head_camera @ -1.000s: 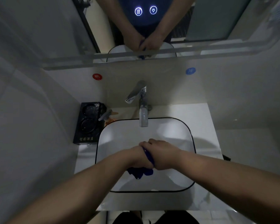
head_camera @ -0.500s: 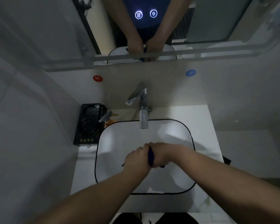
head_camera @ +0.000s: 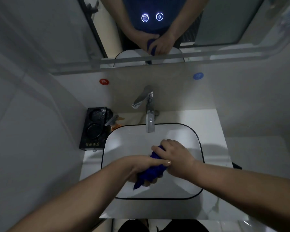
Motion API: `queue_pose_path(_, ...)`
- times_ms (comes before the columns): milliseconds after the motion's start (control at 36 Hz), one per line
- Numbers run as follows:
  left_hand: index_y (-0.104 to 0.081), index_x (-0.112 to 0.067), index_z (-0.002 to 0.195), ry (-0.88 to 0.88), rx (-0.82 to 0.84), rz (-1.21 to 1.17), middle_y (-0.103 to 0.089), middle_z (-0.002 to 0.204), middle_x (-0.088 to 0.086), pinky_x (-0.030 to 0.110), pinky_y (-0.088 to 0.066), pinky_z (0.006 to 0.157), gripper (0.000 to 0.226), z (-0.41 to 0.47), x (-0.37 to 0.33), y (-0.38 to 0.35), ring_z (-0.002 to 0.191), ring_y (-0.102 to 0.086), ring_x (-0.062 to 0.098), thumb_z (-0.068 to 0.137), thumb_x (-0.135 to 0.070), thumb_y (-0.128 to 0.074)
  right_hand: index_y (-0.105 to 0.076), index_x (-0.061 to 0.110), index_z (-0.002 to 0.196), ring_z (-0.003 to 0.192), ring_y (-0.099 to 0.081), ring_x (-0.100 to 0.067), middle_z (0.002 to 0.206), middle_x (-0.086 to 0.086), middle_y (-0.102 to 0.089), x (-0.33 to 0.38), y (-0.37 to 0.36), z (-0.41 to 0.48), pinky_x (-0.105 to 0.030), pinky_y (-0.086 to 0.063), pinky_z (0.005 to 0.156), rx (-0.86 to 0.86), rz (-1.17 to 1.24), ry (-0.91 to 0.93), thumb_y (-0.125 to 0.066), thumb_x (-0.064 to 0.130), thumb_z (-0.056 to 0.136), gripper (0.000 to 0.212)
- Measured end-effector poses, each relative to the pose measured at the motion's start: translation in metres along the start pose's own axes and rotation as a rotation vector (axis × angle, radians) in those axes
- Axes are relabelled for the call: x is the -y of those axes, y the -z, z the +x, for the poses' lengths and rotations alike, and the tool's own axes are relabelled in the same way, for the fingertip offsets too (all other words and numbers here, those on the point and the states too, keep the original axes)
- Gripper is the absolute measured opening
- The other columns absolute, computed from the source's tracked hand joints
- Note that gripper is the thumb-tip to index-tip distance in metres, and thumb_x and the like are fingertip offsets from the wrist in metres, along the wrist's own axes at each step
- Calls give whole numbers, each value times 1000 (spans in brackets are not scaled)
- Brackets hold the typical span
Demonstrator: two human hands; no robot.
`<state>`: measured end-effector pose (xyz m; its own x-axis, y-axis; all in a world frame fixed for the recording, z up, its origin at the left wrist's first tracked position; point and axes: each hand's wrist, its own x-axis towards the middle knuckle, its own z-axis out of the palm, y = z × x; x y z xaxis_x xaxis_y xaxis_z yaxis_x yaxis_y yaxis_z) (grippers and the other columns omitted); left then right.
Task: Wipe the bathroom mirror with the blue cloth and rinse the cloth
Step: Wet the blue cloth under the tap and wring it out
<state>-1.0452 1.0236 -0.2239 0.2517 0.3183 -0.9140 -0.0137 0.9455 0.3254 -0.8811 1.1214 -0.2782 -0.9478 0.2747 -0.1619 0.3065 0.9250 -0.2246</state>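
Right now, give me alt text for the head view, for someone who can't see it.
The left hand and right hand both grip a twisted blue cloth above a white sink. Behind it stands a tap below a mirror, with a black tray at the left.

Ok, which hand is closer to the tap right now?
Right. The right hand grips the far end of the blue cloth, just short of the tap spout. The left hand grips the cloth's near end, farther back over the basin.
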Motion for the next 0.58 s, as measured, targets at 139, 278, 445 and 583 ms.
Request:
queue_pose_path(139, -69, -12, 106, 30, -209, 555, -70, 83, 7, 26, -51, 51, 24, 4, -6, -23, 56, -64, 16, 94, -32, -72, -52, 21, 138, 87, -65, -29, 118, -7, -55, -4, 3, 1, -43, -59, 75, 148, 73, 135, -72, 34, 81, 61)
queue_pose_path(278, -71, -16, 89, -63, -389, 720, -74, 80, 2, 31, -60, 61, 10, 14, -13, -36, 66, -73, 17, 97, -17, -65, -52, 23, 139, 87, -64, -27, 122, -7, -52, -10, 6, 5, -38, -56, 71, 103, 134, 96, -72, 23, 82, 61)
queue_pose_path(445, -73, -8, 117, -148, -469, 869, -76, 112, 13, 42, -61, 99, 21, 11, -13, -40, 111, -74, 29, 99, -17, -66, -55, 17, 135, 135, -52, -40, 158, -17, -41, -4, 13, 8, -49, -56, 103, 93, -26, 116, -80, 17, 78, 62)
queue_pose_path(583, -81, -5, 103, -45, -514, 794, -82, 97, 12, 47, -68, 81, 16, 12, -3, -48, 91, -82, 27, 97, -16, -70, -48, 18, 138, 120, -63, -37, 142, -14, -53, 4, 20, 13, -43, -56, 92, 250, -47, 82, -79, 19, 82, 64)
